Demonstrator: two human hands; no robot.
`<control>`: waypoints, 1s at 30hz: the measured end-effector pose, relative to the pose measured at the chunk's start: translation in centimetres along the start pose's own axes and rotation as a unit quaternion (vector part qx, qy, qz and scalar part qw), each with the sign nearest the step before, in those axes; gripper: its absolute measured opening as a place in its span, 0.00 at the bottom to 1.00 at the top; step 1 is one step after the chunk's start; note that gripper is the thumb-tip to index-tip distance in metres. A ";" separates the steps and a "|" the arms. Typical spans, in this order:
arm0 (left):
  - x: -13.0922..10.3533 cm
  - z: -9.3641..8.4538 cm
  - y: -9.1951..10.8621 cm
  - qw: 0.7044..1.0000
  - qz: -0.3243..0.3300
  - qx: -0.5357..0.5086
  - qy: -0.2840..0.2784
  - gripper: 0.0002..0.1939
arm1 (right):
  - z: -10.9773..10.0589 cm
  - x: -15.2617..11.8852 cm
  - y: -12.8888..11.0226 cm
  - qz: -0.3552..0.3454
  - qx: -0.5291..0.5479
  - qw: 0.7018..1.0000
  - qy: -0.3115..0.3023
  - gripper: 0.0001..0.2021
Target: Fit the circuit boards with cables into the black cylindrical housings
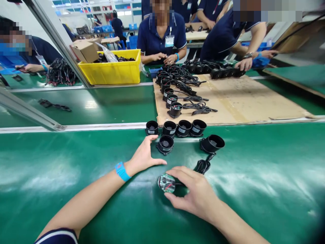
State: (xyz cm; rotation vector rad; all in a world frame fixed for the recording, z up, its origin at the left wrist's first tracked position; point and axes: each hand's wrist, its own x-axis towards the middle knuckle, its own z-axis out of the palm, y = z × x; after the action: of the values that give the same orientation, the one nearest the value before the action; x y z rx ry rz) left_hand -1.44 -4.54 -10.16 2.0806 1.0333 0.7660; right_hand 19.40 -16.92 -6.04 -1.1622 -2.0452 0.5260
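My right hand (196, 189) grips a small round green circuit board (167, 183) by its edges, between thumb and fingers. Red and black wires run from the board beneath my palm, and a coiled black cable (202, 166) lies just beyond the fingers. My left hand (143, 154), with a blue band on the wrist, is open, thumb and fingers spread beside a black round housing (165, 145). Whether its fingertips touch the housing I cannot tell. Behind that one stands a row of several similar housings (183, 128). Another black housing (212, 143) sits tilted to the right.
A cardboard sheet (238, 98) beyond the white edge strip carries housings with coiled cables. A yellow crate (111, 72) stands at the back left, near a metal post (61, 37). Co-workers sit and stand across the green bench (254, 189), one reaching over the housings.
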 end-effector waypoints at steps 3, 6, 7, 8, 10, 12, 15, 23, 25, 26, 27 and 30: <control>2.1 1.2 0.3 1.000 -0.016 0.007 -0.018 0.51 | -3.0 0.2 -0.1 0.000 -0.057 0.994 0.094 0.18; 2.2 1.8 0.9 0.999 -0.025 0.001 -0.037 0.48 | -5.2 0.4 0.2 0.021 -0.113 0.980 0.160 0.18; 1.7 1.8 1.1 0.999 -0.027 -0.001 -0.047 0.49 | -5.5 0.5 0.3 0.023 -0.120 0.978 0.170 0.18; 0.9 1.8 1.3 0.998 -0.026 -0.004 -0.060 0.51 | -5.6 0.6 0.3 0.023 -0.122 0.977 0.175 0.18; -1.1 1.6 1.8 0.995 -0.022 -0.012 -0.094 0.56 | -5.2 0.9 0.2 0.014 -0.114 0.979 0.170 0.18; -3.3 1.3 2.3 0.992 -0.022 -0.021 -0.121 0.58 | -4.3 1.3 -0.1 -0.001 -0.097 0.984 0.148 0.18; -5.5 1.3 2.8 0.991 -0.027 -0.029 -0.130 0.58 | -2.9 1.8 -0.5 -0.026 -0.075 0.992 0.094 0.18; -5.6 1.6 2.5 0.989 -0.036 -0.029 -0.137 0.53 | -1.5 1.7 -0.3 0.025 -0.083 0.995 -0.044 0.16; -5.5 1.5 2.6 0.989 -0.032 -0.033 -0.139 0.50 | -1.6 1.8 -0.2 0.053 -0.062 0.995 -0.059 0.17; -5.5 1.5 2.6 0.989 -0.027 -0.034 -0.139 0.48 | -1.6 1.9 -0.2 0.070 -0.055 0.994 -0.067 0.17; -5.5 1.4 2.7 0.990 -0.022 -0.033 -0.139 0.46 | -1.7 2.1 -0.2 0.086 -0.050 0.992 -0.080 0.16; -5.5 1.4 2.8 0.990 -0.013 -0.030 -0.138 0.45 | -1.9 2.6 -0.5 0.125 -0.050 0.984 -0.121 0.16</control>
State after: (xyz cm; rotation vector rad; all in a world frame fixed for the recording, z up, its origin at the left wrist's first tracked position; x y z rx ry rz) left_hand -2.04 -10.81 -9.91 2.0478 0.8720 0.4724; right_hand 19.64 -14.93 -3.41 -1.4893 -2.1609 0.7229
